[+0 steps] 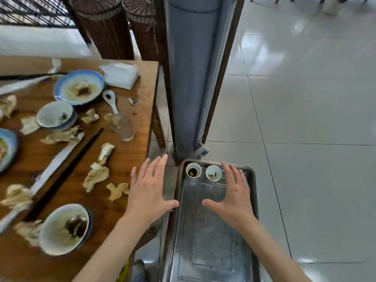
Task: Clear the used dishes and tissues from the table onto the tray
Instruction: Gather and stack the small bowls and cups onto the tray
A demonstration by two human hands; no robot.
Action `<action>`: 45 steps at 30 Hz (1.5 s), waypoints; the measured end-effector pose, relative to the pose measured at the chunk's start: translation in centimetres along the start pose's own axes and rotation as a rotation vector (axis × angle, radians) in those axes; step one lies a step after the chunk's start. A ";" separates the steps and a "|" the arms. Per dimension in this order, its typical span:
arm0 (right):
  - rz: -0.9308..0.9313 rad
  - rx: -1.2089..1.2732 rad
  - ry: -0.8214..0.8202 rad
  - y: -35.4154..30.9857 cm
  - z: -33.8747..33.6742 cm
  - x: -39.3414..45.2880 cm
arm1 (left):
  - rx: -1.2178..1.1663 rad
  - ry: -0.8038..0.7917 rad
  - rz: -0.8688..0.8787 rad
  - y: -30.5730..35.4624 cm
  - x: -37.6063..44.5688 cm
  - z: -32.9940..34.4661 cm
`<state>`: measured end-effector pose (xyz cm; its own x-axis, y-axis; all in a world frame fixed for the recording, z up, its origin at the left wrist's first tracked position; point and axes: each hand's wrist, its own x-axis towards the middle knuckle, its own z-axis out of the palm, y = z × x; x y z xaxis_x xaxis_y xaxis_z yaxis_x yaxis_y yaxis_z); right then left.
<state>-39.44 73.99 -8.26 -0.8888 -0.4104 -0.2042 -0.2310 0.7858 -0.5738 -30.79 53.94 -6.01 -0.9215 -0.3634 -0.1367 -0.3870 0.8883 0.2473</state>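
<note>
A steel tray (211, 237) lies right of the wooden table (130, 151), with two small white cups (193, 171) (213, 173) at its far end. My left hand (148, 188) hovers flat and empty over the table's corner. My right hand (236, 192) is spread over the tray near the cups, holding nothing. On the table stand dirty bowls (64, 227) (56, 116), a blue plate (79, 86), a glass (123, 127) with a white spoon (110, 100), black chopsticks (67, 174) and several crumpled tissues (95, 176).
A grey pillar (191, 78) rises just beyond the tray, with a power strip (203, 152) at its foot. A pack of clean napkins (121, 75) sits at the table's far corner. Wicker chairs (105, 27) stand behind. Tiled floor (305, 139) stretches to the right.
</note>
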 end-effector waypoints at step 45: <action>-0.007 -0.285 -0.483 -29.2 13.0 -6.7 | 0.034 0.023 -0.188 -35.0 -7.3 -16.5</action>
<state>-21.57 47.82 -0.43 -0.6197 -0.5287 -0.5800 -0.3934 0.8488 -0.3533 -11.05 20.91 2.12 -0.8337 -0.5300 -0.1553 -0.5516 0.8130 0.1865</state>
